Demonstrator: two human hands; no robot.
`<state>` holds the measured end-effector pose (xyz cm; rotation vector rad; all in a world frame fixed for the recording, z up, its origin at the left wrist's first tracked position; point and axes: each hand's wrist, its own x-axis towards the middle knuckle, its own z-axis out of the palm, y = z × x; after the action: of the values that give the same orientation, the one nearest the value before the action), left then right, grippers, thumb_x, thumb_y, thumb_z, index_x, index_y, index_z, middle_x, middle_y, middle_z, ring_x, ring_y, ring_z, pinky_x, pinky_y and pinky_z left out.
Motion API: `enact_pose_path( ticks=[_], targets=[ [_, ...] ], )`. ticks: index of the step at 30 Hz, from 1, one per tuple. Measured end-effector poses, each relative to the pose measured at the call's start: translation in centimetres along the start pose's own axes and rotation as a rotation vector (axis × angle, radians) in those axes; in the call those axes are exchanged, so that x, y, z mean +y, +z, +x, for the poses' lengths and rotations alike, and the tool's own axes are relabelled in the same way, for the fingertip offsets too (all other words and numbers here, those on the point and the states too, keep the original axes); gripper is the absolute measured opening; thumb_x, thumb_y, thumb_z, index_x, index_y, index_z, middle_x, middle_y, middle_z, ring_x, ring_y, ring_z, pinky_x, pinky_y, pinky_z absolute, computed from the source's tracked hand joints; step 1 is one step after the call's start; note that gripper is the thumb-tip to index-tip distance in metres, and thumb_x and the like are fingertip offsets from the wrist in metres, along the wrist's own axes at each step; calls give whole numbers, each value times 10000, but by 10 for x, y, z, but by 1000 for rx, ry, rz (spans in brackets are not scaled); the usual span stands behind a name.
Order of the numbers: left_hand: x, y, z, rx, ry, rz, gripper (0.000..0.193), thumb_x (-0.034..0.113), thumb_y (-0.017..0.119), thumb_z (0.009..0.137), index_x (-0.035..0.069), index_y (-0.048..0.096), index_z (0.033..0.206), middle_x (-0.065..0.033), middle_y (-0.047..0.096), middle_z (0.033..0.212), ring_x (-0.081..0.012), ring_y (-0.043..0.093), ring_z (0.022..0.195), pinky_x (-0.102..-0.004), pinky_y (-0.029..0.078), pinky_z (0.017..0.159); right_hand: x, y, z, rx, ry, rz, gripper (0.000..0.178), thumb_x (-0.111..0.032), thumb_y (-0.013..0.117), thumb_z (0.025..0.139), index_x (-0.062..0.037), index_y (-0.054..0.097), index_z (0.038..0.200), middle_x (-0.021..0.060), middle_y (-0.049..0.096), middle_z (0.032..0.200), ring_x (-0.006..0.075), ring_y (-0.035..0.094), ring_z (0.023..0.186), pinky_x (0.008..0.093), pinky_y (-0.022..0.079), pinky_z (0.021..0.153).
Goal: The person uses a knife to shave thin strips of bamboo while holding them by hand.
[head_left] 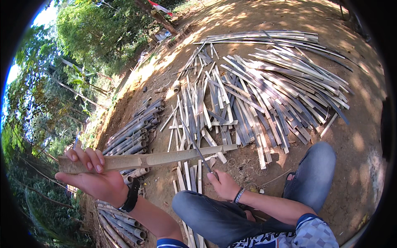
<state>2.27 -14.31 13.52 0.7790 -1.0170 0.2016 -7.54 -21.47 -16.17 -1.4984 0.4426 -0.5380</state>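
Fingers [89,159] of the left hand [97,180] curl over the top of a long bamboo slat [165,157], with the thumb stretched out flat under it. That hand holds the slat near its left end, up in the air, and the slat runs sideways to the right. A black watch [131,196] sits on that wrist.

Lower down, the right hand [223,184] is shut tight around the handle of a long thin knife [196,149]. Its fingers are pressed together in a fist. The blade points up and far, and it crosses the slat near the slat's right part. A bead bracelet [239,195] is on that wrist.

The person sits on the bare dirt ground [364,140] in blue jeans [314,173], knees bent.

Far from the hands lies a big pile of split bamboo strips [264,95], spread like a fan. On the left, round bamboo poles [134,132] lie side by side, and more poles [120,225] lie near the left arm. Green trees [95,29] stand far off on the left.
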Motion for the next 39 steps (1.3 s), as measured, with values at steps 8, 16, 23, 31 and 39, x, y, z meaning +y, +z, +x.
enact_pose_path(
  ticks=[8,16,23,31,39],
  targets=[
    [0,3,-1,86,32,118,494,578,347,960,99,399,853,15,318,598,-59,296,430,-205,274,419,13,12,0,-24,-75,-8,414,-371,470,957,33,533,893,245,591,664,434,605,690,480,458,616],
    [-1,-10,0,114,49,167,497,570,316,971,90,403,875,15,332,626,-61,292,446,-203,285,435,-3,10,0,-31,-162,24,404,-355,474,955,33,521,855,219,547,611,406,579,617,456,424,564],
    [0,-9,-1,174,54,182,500,570,307,973,89,408,880,12,343,630,-60,301,453,-204,294,442,-10,12,-2,-57,-143,81,410,-358,472,957,30,510,830,206,520,585,386,559,577,433,406,548],
    [-2,-7,-1,135,49,214,507,578,282,974,98,405,866,13,351,631,-55,310,456,-204,302,438,3,13,5,-16,-135,82,434,-368,446,970,24,487,787,181,515,582,290,539,535,413,401,539],
    [-2,-8,0,163,64,224,516,577,270,977,94,412,865,12,356,638,-60,309,458,-196,295,433,-3,14,-2,2,-180,68,432,-360,446,969,29,514,793,191,518,581,350,544,548,440,408,554]
  ],
)
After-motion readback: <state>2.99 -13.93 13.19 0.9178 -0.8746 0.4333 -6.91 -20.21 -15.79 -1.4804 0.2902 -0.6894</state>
